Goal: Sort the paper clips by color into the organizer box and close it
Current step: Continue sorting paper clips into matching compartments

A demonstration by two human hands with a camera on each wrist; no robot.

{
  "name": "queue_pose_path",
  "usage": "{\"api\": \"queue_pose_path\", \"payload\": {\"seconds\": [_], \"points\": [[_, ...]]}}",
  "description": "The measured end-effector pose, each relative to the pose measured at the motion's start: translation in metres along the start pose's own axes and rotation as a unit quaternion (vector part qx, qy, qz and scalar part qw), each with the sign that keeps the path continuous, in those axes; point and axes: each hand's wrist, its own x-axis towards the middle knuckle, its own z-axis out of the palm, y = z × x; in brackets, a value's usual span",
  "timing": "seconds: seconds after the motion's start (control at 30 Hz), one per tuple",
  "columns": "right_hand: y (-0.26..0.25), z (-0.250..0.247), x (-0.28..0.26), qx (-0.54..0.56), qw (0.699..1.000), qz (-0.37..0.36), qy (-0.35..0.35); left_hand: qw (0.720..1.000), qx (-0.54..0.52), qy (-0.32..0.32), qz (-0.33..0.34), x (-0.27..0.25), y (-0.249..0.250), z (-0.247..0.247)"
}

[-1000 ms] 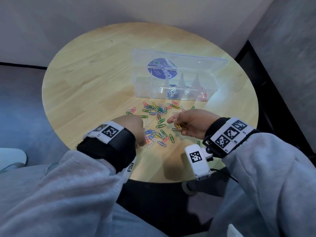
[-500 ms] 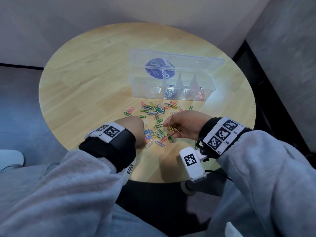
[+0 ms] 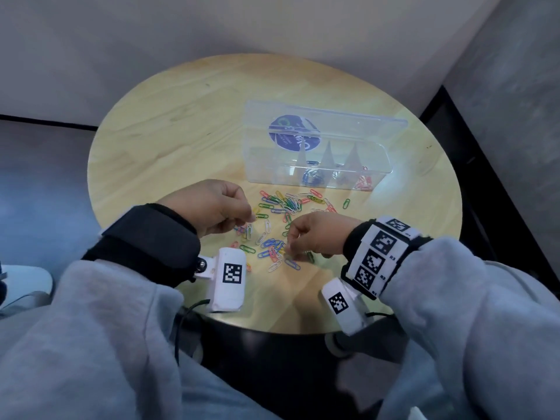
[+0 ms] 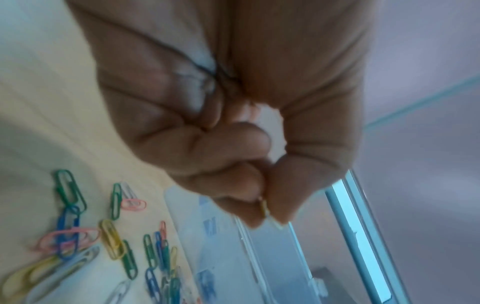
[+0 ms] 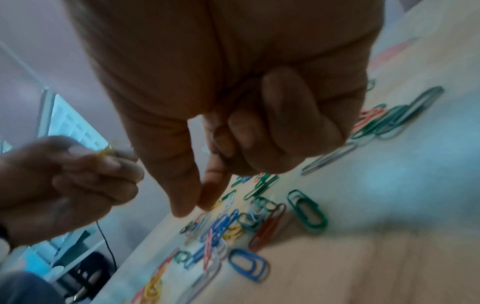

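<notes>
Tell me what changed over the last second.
The yellow clips went from the right hand to the left hand, which rose and now pinches them. The right hand lowered thumb and forefinger toward the pile. The organizer box stayed put, open.

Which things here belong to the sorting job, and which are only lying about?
Job: loose paper clips; open organizer box; yellow clip pinched by left hand; right hand reaching into the pile.

Only there: round table; wrist cameras.
</notes>
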Motion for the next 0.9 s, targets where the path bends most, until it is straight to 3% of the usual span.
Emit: {"api": "queue_pose_path", "payload": {"seconds": [0.23,0.43,0.63,0.7,0.77,0.83,0.9], "points": [[-0.012,0.011,0.004,-0.056,0.998,-0.001,0.031,0.982,-0.186,0.015,-0.004,-0.005,-0.004,-0.008],[-0.012,0.01,0.008,-0.092,0.993,-0.005,0.077,0.98,-0.186,-0.023,-0.062,-0.004,-0.008,-0.011],[-0.013,0.013,0.008,-0.139,0.986,-0.015,0.087,0.975,-0.204,-0.005,-0.093,-0.001,-0.008,-0.011],[-0.012,0.015,0.011,-0.151,0.984,-0.016,0.091,0.984,-0.147,0.019,-0.099,0.0,-0.009,-0.01],[-0.012,0.016,0.012,-0.153,0.984,-0.017,0.092,0.995,-0.007,0.041,-0.091,0.002,-0.012,-0.01],[-0.012,0.015,0.013,-0.151,0.984,-0.024,0.094,0.987,0.144,0.034,-0.07,0.003,-0.017,-0.009],[-0.012,0.014,0.013,-0.151,0.983,-0.026,0.098,0.971,0.229,0.035,-0.058,0.002,-0.02,-0.007]]}}
